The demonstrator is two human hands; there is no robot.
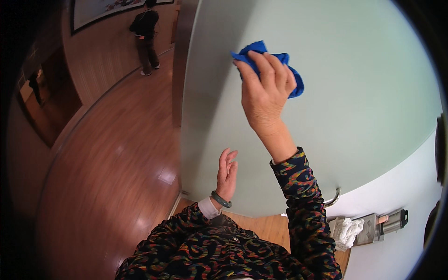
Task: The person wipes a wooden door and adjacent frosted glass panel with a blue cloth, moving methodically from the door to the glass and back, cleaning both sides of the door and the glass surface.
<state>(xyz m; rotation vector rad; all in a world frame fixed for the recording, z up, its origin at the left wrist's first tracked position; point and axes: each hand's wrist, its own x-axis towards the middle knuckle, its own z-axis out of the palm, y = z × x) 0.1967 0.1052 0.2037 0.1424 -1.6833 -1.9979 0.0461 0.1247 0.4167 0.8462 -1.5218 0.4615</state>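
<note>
A folded blue cloth (295, 83) lies pressed against the upper part of a frosted glass panel (354, 107). My right hand (267, 91) grips it, fingers spread over the cloth and arm stretched upward. Lower down and to the left, my left hand (226, 177) is raised near the panel's left edge with its fingers extended and nothing in it. I cannot tell whether it touches the glass. A dark bangle (221, 199) circles my left wrist.
A curved metal handle (333, 198) sits low on the right of the panel. Beside it, a basket with white crumpled cloth (348, 232) and a grey container (395, 221) stand by the white wall. A person (145, 35) stands on the wood floor (112, 154), far left, near a framed picture (100, 11).
</note>
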